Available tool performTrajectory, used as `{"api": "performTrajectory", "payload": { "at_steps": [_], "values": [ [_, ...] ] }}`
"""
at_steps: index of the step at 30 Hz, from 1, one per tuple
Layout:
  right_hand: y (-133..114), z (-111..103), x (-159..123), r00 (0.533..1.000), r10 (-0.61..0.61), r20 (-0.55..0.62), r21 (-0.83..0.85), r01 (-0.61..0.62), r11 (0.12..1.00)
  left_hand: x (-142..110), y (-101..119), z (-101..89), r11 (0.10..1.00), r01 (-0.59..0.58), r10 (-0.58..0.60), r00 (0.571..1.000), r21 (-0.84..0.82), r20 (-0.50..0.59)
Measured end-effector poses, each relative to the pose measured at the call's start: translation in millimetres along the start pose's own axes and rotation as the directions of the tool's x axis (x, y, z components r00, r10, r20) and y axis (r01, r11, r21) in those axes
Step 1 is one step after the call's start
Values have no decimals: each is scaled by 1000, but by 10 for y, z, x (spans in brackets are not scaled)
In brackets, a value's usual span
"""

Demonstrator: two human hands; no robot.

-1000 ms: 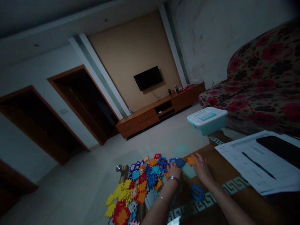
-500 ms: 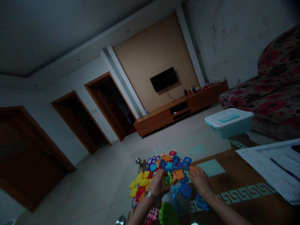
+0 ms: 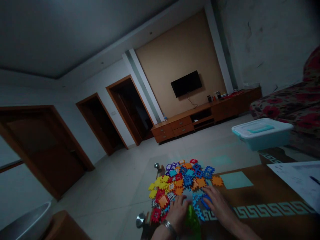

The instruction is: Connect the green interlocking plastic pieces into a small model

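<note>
Many toothed plastic building tiles lie in a colourful heap on the glass-topped table. My left hand (image 3: 178,210), with a bracelet at the wrist, is low over the near side of the heap, fingers apart, beside a cluster of green tiles (image 3: 193,221). No tile shows in its fingers. My right hand (image 3: 218,202) has its thumb and fingers around a blue tile (image 3: 206,202) at the heap's right side. Light-blue tiles (image 3: 197,210) lie between the hands. Just beyond the right fingers are orange tiles (image 3: 200,182), with a separate orange tile (image 3: 217,180) farther right.
Yellow tiles (image 3: 159,182) and red tiles (image 3: 156,214) spread along the table's left side, near a metal corner fitting (image 3: 140,220). A lidded light-blue box (image 3: 265,141) stands at the right, behind papers (image 3: 295,176) with a pen. A metal bowl (image 3: 27,223) shows at lower left.
My left hand has drawn back toward me from mid-heap, and the green tile it held is out of its fingers. My right hand has left an orange tile and come to a blue one. The view has turned left.
</note>
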State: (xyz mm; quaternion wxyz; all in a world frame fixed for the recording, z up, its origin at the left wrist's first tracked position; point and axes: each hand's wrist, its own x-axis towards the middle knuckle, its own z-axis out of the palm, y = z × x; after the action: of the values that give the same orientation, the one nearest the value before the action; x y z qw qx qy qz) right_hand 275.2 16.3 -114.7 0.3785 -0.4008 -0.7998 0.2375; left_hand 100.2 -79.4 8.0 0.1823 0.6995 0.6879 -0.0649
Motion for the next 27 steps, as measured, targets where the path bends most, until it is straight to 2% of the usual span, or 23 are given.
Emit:
{"api": "performTrajectory", "payload": {
  "at_steps": [5, 11, 18, 23, 27],
  "values": [
    [-154, -5, -86, 994, -16, 111, 98, 5, 995, 75, 13, 47, 999, 34, -33, 997, -21, 75],
    [-248, -53, -71, 976, 16, 216, 79, -34, 996, 47, -36, 111, 995, 56, -54, 998, -77, 29],
    [-355, -131, -55, 961, 38, 276, 47, -53, 997, 26, -22, 153, 998, -26, 27, 999, -53, 21],
    [-411, -144, -81, 943, 73, 324, -6, -75, 997, 69, 76, 145, 998, -30, 35, 994, -46, 104],
    [-435, -130, -107, 942, 74, 327, -38, -65, 997, 94, 95, 198, 998, -57, 56, 993, 6, 101]
  ]
}}
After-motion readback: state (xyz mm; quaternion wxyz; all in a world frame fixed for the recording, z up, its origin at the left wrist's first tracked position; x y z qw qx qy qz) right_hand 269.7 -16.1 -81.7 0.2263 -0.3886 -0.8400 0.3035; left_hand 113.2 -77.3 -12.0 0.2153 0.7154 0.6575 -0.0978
